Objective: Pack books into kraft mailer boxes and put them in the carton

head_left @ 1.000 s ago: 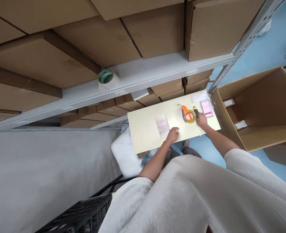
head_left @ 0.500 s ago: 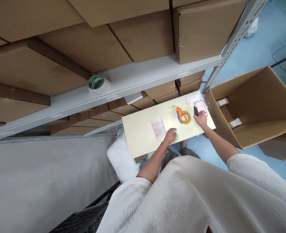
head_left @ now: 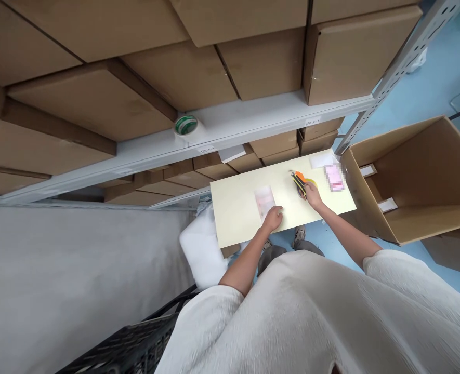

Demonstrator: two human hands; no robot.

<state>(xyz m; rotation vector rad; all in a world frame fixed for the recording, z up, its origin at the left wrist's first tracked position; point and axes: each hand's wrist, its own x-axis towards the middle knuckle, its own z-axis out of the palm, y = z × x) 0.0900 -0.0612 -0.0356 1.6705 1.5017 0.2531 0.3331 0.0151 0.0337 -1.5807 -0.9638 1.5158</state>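
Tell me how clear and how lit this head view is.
Head view: even, soft light, no hard shadows or glare; wide-angle lens bends the shelf and boxes; the pink item is blurred out; the right hand and its black-and-yellow tool are small but fairly sharp.

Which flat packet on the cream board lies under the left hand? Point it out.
The pale pink packet near the board's middle; the left hand rests on its near corner. The brighter pink packet and white packet lie untouched at the far right.
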